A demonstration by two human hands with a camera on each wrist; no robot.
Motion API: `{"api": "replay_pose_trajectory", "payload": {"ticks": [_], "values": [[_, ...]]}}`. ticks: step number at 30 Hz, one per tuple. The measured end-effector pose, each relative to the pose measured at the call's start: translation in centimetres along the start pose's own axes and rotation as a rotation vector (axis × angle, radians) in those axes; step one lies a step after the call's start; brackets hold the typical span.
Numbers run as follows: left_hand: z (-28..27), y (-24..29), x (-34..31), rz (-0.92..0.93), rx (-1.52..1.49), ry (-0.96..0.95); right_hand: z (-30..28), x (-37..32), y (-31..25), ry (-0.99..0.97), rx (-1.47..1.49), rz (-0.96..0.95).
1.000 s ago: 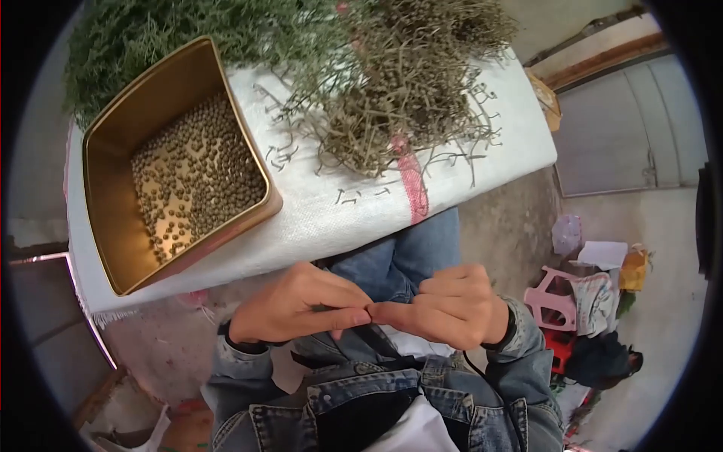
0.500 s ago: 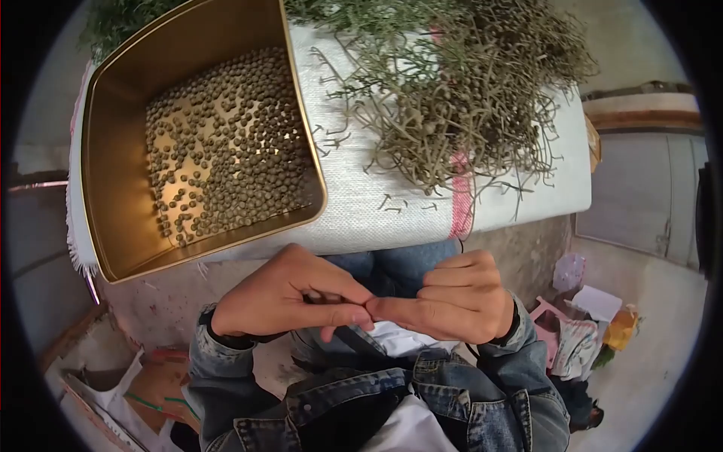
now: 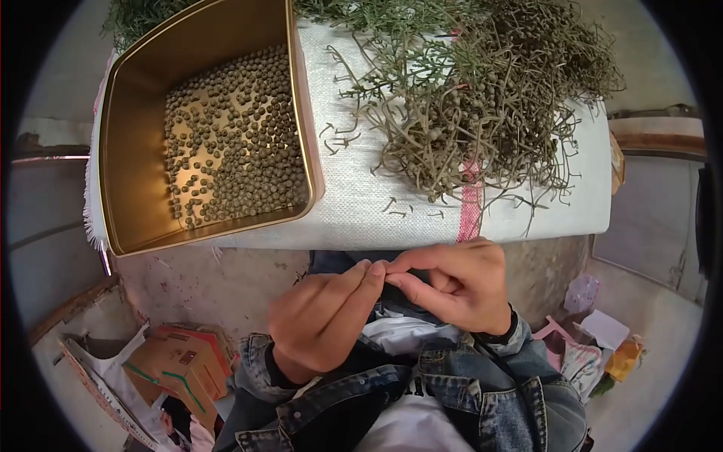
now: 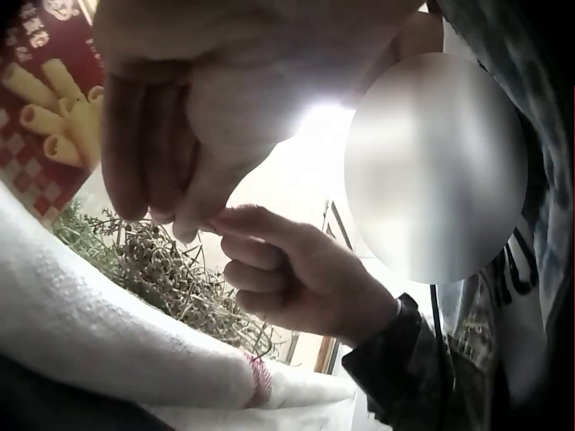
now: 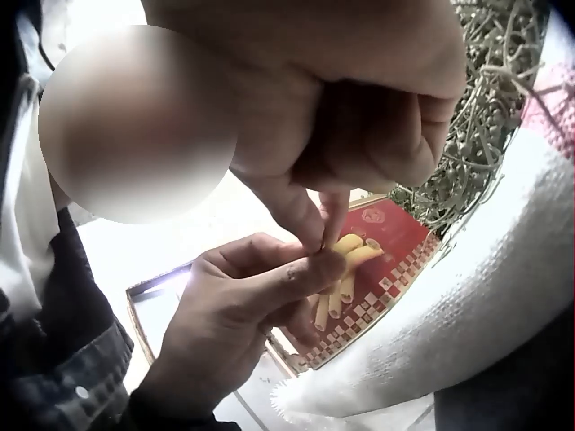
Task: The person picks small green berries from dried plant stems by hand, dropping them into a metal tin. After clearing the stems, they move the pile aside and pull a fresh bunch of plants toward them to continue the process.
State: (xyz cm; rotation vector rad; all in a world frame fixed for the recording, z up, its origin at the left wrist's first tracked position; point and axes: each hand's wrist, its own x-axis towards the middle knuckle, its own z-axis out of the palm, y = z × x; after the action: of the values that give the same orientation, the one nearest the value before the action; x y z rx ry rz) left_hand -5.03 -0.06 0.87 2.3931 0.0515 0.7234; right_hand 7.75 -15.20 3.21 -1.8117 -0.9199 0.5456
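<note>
**White woven sacking (image 3: pixel 361 222) bears tin and pile; work judged well under way, not complete**

Concrete floor and a cardboard carton (image 3: pixel 184 365) lie at the far left of my head view.

Moving right, the gold-lined tin (image 3: pixel 128 158) stands on the sacking. I find many loose round pellets (image 3: pixel 260 181) in it, densest towards its near right side, with the gold bottom showing through gaps elsewhere. I record these as the done portion.

In front of the sacking, the left hand (image 3: pixel 324 320) has its fingers narrow, fingertips drawn to the thumb in a pinch. Where the hands meet, a small dark item (image 5: pixel 322 249) shows between the fingertips in the right wrist view. It is mostly covered, so I cannot tell its kind or whether it is one piece; I judge it to be from the pile. The right hand (image 3: pixel 467 290) closes thumb and forefinger on it from the other side, its other fingers curled in.

Stem scraps (image 3: pixel 339 141) lie between tin and pile. The tangled dry pile (image 3: pixel 489 113) covers much of the right side, round heads visible among its stems; I judge this the outstanding portion, and it is sizeable. Green sprigs (image 3: pixel 433 64) overlap its far left edge. A yellow bag (image 3: pixel 622 361) sits at the far right, away from the work.
</note>
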Motion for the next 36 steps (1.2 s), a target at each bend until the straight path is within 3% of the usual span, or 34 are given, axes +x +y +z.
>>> {"api": "replay_pose_trajectory", "payload": {"ticks": [5, 10, 13, 16, 20, 22, 24, 25, 26, 28, 29, 30, 33, 34, 36], "values": [[1.7, 0.3, -0.5, 0.161, 0.27, 0.075, -0.2, -0.2, 0.1, 0.016, 0.107, 0.18], [2.7, 1.2, -0.6, 0.06, 0.237, 0.038, 0.0, -1.3, 1.4, -0.008, 0.174, 0.299], [2.0, 1.5, 0.1, 0.217, 0.265, -0.079, -0.4, -1.7, 2.0, -0.02, 0.315, 0.392], [1.7, 1.3, -0.1, 0.353, 0.302, -0.115, -1.0, -1.7, 2.2, -0.154, 0.525, 0.418], [0.8, 0.1, -0.9, 0.564, 0.35, -0.075, -0.7, -1.8, 1.8, -0.15, 0.818, 0.57], [1.3, 0.0, -0.5, 0.63, 0.343, -0.004, -1.1, -1.7, 1.7, -0.118, 0.629, 0.464], [0.4, 0.7, 0.4, 0.428, 0.169, -0.077, -0.9, -1.6, 1.5, -0.084, 0.313, 0.265], [-0.1, 1.0, 0.4, 0.317, 0.094, -0.126, -0.7, -1.4, 1.4, -0.09, 0.314, 0.267], [0.1, 1.1, -0.1, 0.312, 0.097, -0.135, -0.4, -1.2, 1.3, -0.007, 0.193, 0.157], [1.8, 0.9, -0.9, 0.013, 0.021, 0.154, -0.1, -0.3, 1.1, 0.179, -0.056, -0.074], [2.3, 0.9, -0.8, -0.13, -0.021, 0.298, 0.1, 0.3, 1.2, 0.192, -0.052, -0.078], [2.5, 1.3, -0.5, -0.123, -0.017, 0.291, 0.5, 0.9, 1.4, 0.237, -0.08, -0.139], [2.7, 2.3, 0.7, -0.648, -0.995, 0.494, 1.0, 2.2, 1.4, 0.32, -0.12, -0.278], [2.8, 2.2, 0.9, -0.645, -0.987, 0.497, 0.5, 2.2, 1.1, 0.295, -0.159, -0.249], [3.1, 1.8, 1.0, -0.801, -1.345, 0.358, -0.8, 2.2, 0.3, 0.243, -0.244, -0.191]]}}
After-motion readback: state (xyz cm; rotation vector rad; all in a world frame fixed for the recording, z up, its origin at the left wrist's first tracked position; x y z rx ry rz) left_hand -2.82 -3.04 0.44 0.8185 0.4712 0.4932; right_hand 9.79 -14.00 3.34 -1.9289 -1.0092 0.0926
